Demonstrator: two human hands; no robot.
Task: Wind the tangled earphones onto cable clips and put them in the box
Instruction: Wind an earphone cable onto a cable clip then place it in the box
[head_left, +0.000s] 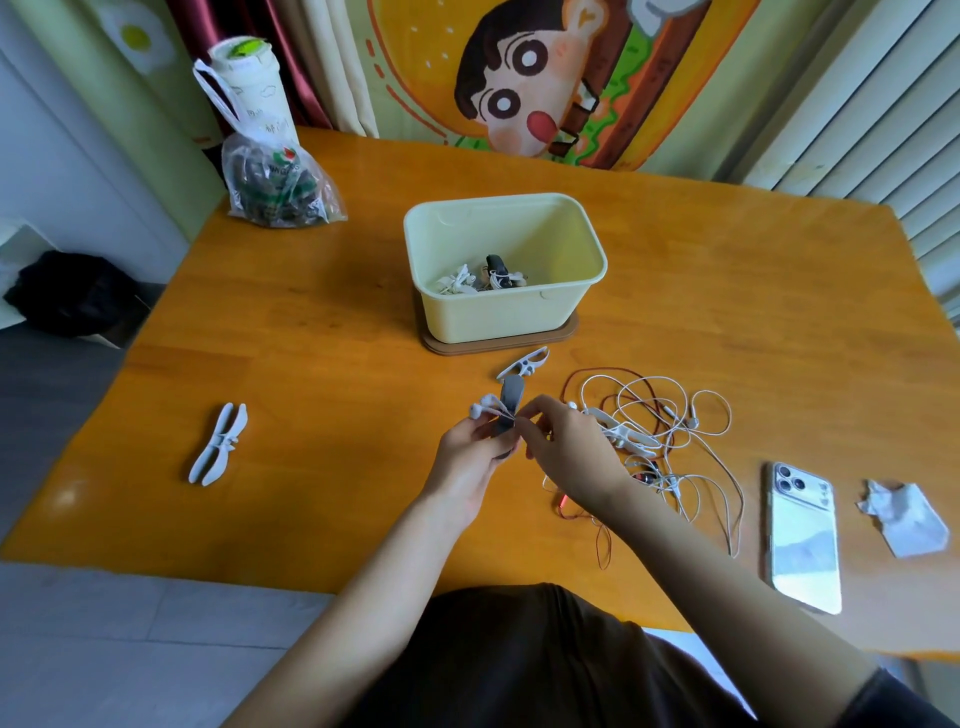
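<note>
A phone (802, 540) beside crumpled paper (906, 517); far left, a plastic bag (275, 182) before a cup (249, 88).

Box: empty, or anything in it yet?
Not empty. The box has no lid on, and wound earphones, some white and one on a dark clip, lie on its floor.

Pale yellow box (506, 306); orange wooden table (311, 493); white and red earphones (660, 436) (tangled); grey clip (510, 402).

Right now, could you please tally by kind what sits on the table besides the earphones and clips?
Box: 1
Brown base under it: 1
Phone: 1
Crumpled paper: 1
Plastic bag: 1
Tall cup: 1
Total: 6
</note>
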